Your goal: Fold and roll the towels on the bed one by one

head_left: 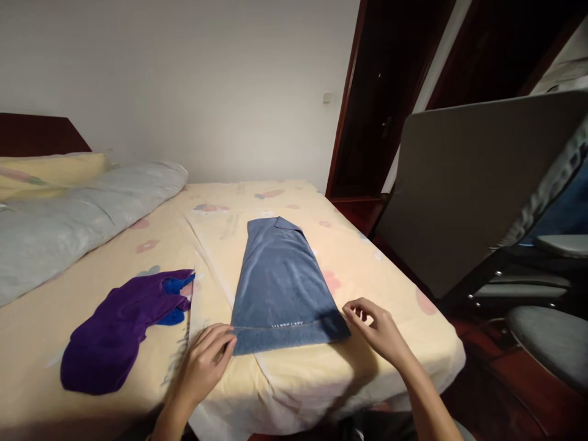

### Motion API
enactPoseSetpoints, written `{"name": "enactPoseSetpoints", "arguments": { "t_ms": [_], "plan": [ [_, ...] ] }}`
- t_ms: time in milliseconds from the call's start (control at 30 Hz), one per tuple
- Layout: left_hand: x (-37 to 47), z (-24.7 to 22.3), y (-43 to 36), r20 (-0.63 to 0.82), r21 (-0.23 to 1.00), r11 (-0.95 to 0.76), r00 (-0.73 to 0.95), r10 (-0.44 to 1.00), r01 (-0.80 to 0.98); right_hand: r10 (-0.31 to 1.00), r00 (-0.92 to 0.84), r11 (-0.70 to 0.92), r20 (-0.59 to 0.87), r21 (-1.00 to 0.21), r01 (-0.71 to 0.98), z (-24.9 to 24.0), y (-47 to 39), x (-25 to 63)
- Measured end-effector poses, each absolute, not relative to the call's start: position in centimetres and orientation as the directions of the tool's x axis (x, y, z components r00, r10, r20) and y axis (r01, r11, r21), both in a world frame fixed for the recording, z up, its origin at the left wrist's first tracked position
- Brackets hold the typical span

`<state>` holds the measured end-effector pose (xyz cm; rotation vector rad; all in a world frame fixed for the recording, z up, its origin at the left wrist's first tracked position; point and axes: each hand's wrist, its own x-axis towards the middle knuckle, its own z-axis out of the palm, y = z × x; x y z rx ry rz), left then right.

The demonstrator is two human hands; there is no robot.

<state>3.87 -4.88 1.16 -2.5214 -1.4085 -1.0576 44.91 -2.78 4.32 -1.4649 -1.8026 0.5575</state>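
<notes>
A folded blue-grey cloth lies lengthwise on the bed, narrower at its far end, where one corner is turned over. Pale lettering crosses it close to the near edge, along a crease; whether it is a towel or a garment I cannot tell. My left hand pinches the cloth's left side near the front. At the opposite side, my right hand has its thumb and fingers closed on the right edge. To the left, apart from both hands, rests a crumpled purple garment with blue parts showing at one end.
The bed's yellow patterned sheet spreads under everything. A rolled pale quilt and a yellow pillow lie at the left. Beyond the bed's right edge stand a large dark panel and a grey seat. A dark door is behind.
</notes>
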Motion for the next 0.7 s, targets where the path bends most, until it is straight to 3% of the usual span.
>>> {"name": "enactPoseSetpoints", "arguments": {
  "t_ms": [100, 200, 433, 700],
  "plan": [
    [4.2, 1.1, -5.3, 0.484, 0.247, -0.595, 0.435, 0.759, 0.765, 0.933, -0.314, 0.343, 0.178, -0.707, 0.619, 4.1, -3.1, 44.7],
    [4.2, 0.7, -5.1, 0.379, 0.216, -0.578, 0.478, 0.793, 0.787, 0.909, -0.410, 0.354, 0.078, -0.662, 0.660, 2.9, -2.8, 44.7],
    [3.4, 0.0, -4.2, 0.348, 0.294, -0.500, 0.396, 0.850, 0.815, 0.937, -0.345, 0.311, 0.063, -0.603, 0.734, 2.1, -2.1, 44.4],
    [3.4, 0.0, -2.0, 0.327, 0.557, -0.347, 0.185, 0.927, 0.754, 0.981, -0.173, 0.175, 0.083, -0.756, 0.631, 1.8, -0.4, 43.8]
  ]
}}
